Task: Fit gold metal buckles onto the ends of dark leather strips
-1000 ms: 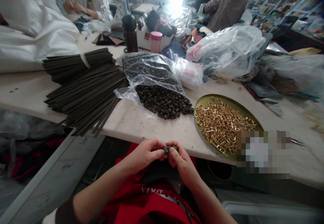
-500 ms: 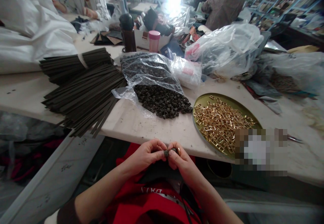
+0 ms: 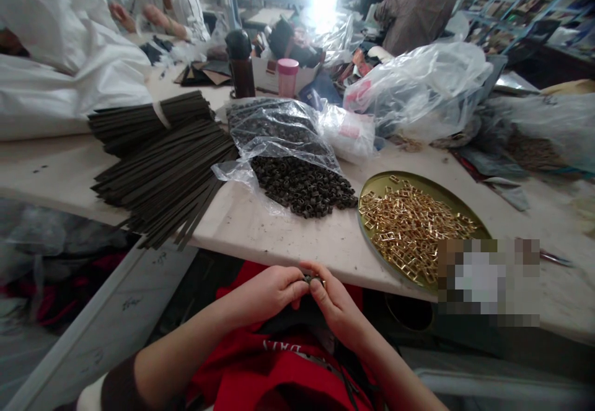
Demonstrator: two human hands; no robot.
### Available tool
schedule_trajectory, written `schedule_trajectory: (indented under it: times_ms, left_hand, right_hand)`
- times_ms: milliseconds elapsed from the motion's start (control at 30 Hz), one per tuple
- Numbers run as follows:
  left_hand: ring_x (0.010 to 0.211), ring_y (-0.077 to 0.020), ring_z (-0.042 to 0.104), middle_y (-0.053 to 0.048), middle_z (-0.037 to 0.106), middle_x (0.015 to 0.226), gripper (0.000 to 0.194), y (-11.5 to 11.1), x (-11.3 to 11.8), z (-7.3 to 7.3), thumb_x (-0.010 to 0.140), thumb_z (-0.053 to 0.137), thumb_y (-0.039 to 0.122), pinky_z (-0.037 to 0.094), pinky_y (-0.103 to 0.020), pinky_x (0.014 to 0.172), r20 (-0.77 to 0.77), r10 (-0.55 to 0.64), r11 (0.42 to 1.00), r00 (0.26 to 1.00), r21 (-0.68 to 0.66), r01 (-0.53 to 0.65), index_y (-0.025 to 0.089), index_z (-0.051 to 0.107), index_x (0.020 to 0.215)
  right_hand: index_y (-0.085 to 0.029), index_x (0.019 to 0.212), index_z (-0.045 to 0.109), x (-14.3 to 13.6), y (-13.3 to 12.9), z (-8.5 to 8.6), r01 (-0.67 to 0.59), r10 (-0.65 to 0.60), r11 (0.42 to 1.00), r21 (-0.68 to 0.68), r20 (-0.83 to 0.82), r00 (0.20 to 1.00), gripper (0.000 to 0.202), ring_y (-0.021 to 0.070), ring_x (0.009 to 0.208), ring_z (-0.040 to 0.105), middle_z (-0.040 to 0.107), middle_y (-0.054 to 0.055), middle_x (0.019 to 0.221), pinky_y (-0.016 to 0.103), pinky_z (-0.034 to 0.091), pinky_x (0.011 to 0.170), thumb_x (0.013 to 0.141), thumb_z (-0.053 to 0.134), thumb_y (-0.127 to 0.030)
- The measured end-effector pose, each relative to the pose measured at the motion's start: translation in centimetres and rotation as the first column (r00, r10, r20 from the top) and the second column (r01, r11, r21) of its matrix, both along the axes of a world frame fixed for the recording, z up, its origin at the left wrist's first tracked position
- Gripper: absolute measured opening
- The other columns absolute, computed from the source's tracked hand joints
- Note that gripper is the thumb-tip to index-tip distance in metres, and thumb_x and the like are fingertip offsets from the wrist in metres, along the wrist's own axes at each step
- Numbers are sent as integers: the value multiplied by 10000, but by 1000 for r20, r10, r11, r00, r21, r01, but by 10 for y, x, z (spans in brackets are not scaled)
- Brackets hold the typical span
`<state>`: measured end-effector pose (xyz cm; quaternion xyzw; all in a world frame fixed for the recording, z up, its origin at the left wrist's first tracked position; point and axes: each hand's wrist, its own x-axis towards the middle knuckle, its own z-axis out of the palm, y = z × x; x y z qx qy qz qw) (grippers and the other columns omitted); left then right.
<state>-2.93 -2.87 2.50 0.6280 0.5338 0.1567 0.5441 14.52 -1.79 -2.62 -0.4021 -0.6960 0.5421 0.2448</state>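
Observation:
Over my lap, just off the table's front edge, my left hand [image 3: 279, 287] and my right hand [image 3: 329, 296] meet fingertip to fingertip. Both pinch a small dark loop [image 3: 307, 279], mostly covered by fingers; a glint of gold shows at the right fingertips. Beyond them on the table lies a pile of dark loops [image 3: 304, 188], spilling from a clear plastic bag [image 3: 283, 127]. To the right, a round olive tray [image 3: 372, 183] holds many gold buckles [image 3: 409, 228]. Bundled dark strips [image 3: 162, 169] lie at the left.
Along the back of the table [image 3: 232, 225] stand a dark bottle [image 3: 240, 67], a pink-lidded jar [image 3: 287, 77] and plastic bags [image 3: 418, 95]. White sacking [image 3: 69, 88] covers the far left. Other people sit behind. A pointed metal tool [image 3: 555, 258] lies right of the tray.
My left fingers have folded further over the small loop, and my right fingers have shifted around it. The view has shifted slightly, moving the table items to the right.

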Motion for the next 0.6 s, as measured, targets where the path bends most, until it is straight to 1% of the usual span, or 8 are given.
schedule_trajectory:
  times_ms: [100,167,300,433,500,600]
  left_hand:
    - [602,-143,522,1,583,640,285,0,3,1,845,386,289,362,-228,565,-72,-57,998,996,37,60,170,574,668]
    - [613,-151,532,-12,609,678,271,-1,1,0,842,391,291,360,-231,560,-119,-91,994,989,47,98,171,595,709]
    - [620,-169,551,-35,650,720,312,-2,-5,-4,855,392,343,361,-243,552,-180,-120,989,976,62,133,167,627,752]
    - [624,-188,570,-56,668,738,330,-4,-2,-8,873,383,339,371,-259,551,-213,-153,973,965,140,185,164,632,748]
    - [677,-214,597,-84,681,794,311,-5,1,-12,873,396,334,392,-273,578,-235,-154,964,960,177,198,155,632,778]
    - [811,-244,620,-111,683,929,234,-5,5,-17,855,436,284,428,-289,660,-225,-125,967,966,192,170,147,623,885]
  right_hand:
    - [-189,1212,469,1,-2,-2,-16,15,999,45,29,999,367,220,1121,528,582,96,1199,374,419,943,922,329,-364]
    - [-177,1245,445,2,-2,-3,-63,55,992,112,73,996,385,225,1133,523,569,111,1223,378,417,947,923,326,-352]
    - [-159,1295,398,5,-1,-3,-147,105,960,239,177,978,415,242,1119,534,562,131,1234,395,428,928,921,321,-321]
    - [-158,1320,370,8,-1,-1,-215,141,925,312,244,959,436,254,1049,574,571,136,1219,400,458,873,916,322,-313]
    - [-145,1325,363,8,-2,-1,-229,138,914,335,273,952,449,266,1033,581,568,150,1221,414,459,863,913,324,-321]
    - [-124,1329,354,4,-3,-3,-228,139,912,342,267,954,471,285,1054,564,551,171,1236,433,445,874,912,322,-341]
